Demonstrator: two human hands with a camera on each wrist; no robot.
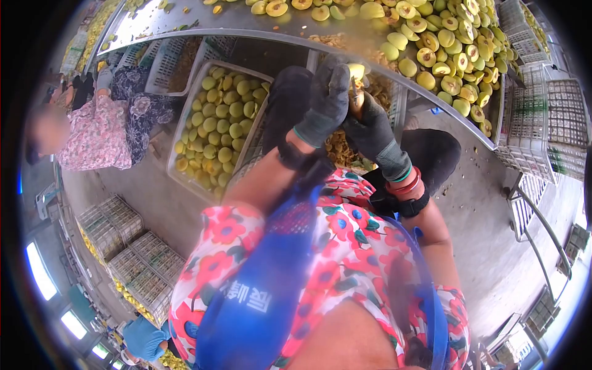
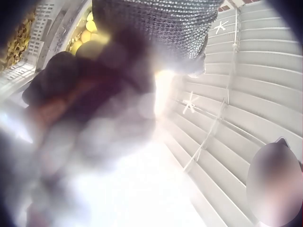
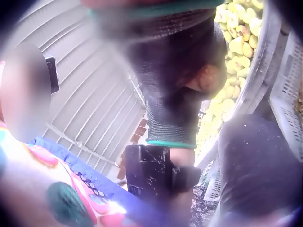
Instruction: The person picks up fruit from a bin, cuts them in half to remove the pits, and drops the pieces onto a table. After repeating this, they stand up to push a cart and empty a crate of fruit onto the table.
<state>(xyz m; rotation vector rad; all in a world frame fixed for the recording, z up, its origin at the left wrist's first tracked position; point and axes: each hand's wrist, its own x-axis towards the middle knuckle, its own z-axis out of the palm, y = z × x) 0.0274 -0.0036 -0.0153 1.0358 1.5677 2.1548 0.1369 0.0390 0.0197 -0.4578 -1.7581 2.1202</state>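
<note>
In the head view both hands wear dark knitted gloves and meet over a crate, close under the metal table's edge. My left hand (image 1: pixel 327 98) grips a pale yellow-green fruit (image 1: pixel 356 71), which shows at its fingertips. My right hand (image 1: pixel 375 126), lower and to the right, has its fingers curled round a narrow brown tool (image 1: pixel 356 102) that points up at the fruit; I cannot tell its exact kind. Glove fabric (image 2: pixel 165 23) and blur fill much of the left wrist view. The right wrist view shows a dark glove (image 3: pixel 173 71), with the fruit hidden.
Halved fruits (image 1: pixel 453 55) lie heaped on the metal table (image 1: pixel 246 23). A crate of whole green fruits (image 1: pixel 222 117) stands left of my legs, and brown scraps (image 1: pixel 342 148) fill the crate below my hands. Stacked crates (image 1: pixel 542 111) stand right. Another person (image 1: pixel 98 129) sits left.
</note>
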